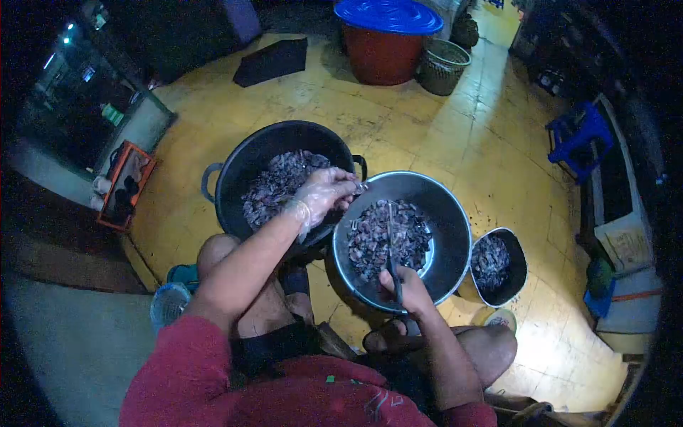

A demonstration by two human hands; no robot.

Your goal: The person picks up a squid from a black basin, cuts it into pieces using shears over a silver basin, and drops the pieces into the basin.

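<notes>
My left hand (327, 193), in a clear plastic glove, is over the right edge of a black tub (235, 160) that holds dark chopped pieces (274, 181). Its fingers are pinched on a small piece (361, 188) near the metal pot's rim. My right hand (409, 288) is wrapped round the dark handle of a knife (390, 238), whose blade points away from me over the metal pot (445, 213). Cut purplish pieces (373, 235) lie in the pot. The two hands are apart.
A smaller container (517, 269) with dark pieces stands right of the pot. Farther back are a red tub (380, 60) with a blue lid and a woven basket (445, 71). A blue stool (580, 139) is at the right, an orange crate (128, 185) at the left.
</notes>
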